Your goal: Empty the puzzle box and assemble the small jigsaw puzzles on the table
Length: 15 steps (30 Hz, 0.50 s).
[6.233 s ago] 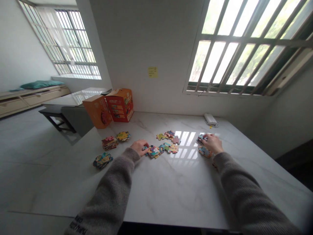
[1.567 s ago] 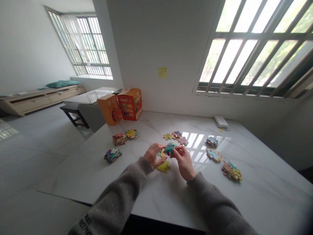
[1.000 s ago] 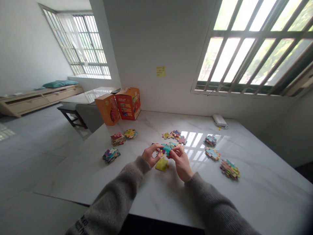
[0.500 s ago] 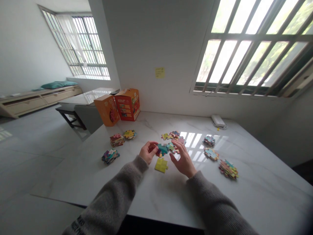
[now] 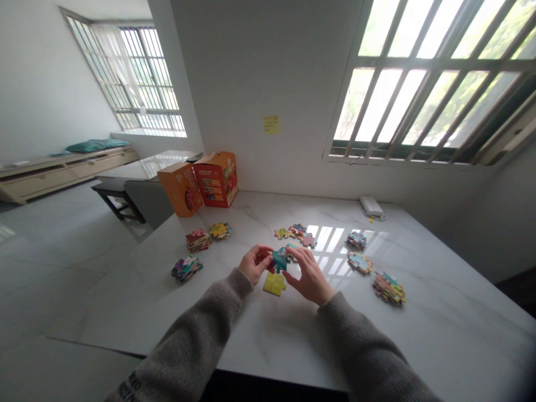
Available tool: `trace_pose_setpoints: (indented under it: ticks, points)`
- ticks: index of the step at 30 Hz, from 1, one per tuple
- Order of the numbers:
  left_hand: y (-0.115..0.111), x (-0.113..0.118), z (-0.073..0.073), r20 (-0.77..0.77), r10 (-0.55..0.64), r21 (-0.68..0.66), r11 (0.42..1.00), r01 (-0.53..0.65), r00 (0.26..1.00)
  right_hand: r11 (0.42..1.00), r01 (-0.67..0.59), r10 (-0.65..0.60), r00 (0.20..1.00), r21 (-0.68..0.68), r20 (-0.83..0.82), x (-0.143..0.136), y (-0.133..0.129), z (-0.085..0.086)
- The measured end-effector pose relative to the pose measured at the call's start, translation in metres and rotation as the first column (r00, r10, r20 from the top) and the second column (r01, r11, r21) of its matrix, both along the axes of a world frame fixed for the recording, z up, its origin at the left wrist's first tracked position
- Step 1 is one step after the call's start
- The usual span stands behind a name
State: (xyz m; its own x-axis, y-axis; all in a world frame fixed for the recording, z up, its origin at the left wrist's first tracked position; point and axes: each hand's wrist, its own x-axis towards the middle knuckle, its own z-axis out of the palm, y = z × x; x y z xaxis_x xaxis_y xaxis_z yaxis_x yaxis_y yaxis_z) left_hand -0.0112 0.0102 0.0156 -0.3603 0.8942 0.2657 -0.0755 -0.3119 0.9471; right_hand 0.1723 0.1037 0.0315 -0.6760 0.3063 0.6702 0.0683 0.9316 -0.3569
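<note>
Near the middle of the marble table, my left hand [image 5: 254, 264] pinches a teal puzzle piece [image 5: 279, 260] between thumb and fingers. My right hand [image 5: 310, 277] is at the right side of that piece, its thumb and fingertips on the piece's edges. Below the held piece, a yellow-green puzzle piece [image 5: 274, 283] lies flat on the table. Behind my hands is a loose group of mixed pieces [image 5: 297, 230], partly hidden by my right fingers.
Puzzle stacks [image 5: 197, 241] stand at the left, and several more [image 5: 389, 288] at the right. Orange boxes [image 5: 216, 178] stand at the back left. A white device with a cable [image 5: 372, 207] lies at the back right. A yellow note [image 5: 271, 124] is on the wall.
My right fingers have closed in from beside the pieces onto the teal piece, which is now tilted and turned. The view has shifted slightly.
</note>
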Motion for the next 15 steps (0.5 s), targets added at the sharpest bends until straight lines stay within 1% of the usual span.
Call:
trace_pose_setpoints:
  ticks: [7,12,15]
  points:
    - [0.0014,-0.0027,0.0001,0.018,-0.008,-0.005,1.0,0.008,1.0,1.0,0.009,-0.009,1.0,0.026,-0.002,0.001,-0.0007,0.003]
    - [0.001,-0.0044,0.0016,-0.025,0.037,0.005,0.999,-0.037,0.999,0.997,0.082,-0.081,0.994,0.006,-0.078,0.0015,-0.0004,0.0032]
    - [-0.001,-0.0037,0.0038,-0.055,0.036,-0.004,0.999,-0.036,0.998,0.993,0.117,-0.117,0.987,-0.009,-0.107,0.0011,0.0002,0.002]
